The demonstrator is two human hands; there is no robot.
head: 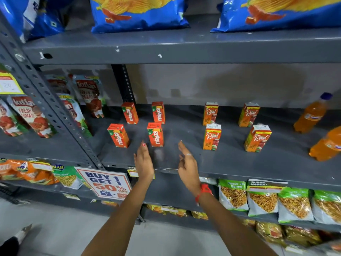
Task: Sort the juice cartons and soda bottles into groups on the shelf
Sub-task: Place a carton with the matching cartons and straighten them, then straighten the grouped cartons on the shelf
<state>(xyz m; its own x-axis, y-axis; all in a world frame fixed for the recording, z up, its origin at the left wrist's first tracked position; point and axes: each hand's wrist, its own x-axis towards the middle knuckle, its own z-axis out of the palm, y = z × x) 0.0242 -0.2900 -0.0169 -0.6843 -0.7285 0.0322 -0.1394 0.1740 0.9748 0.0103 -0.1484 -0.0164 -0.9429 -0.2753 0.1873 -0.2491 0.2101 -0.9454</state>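
Note:
On the grey middle shelf (230,163) several red-orange Maaza juice cartons stand upright in a group at the left; the front right one (155,134) is nearest my hands. To the right stands a group of orange Real juice cartons (211,137). Two orange soda bottles lie tilted at the far right, one at the back (310,115) and one at the front (326,145). My left hand (144,161) and my right hand (188,163) hover over the shelf's front edge just below the Maaza cartons, fingers apart, holding nothing.
Tomato ketchup pouches (88,95) fill the bay to the left behind a perforated upright post (55,108). Blue chip bags (136,13) sit on the shelf above. Snack packets (262,200) line the shelf below, beside a promo sign (107,183).

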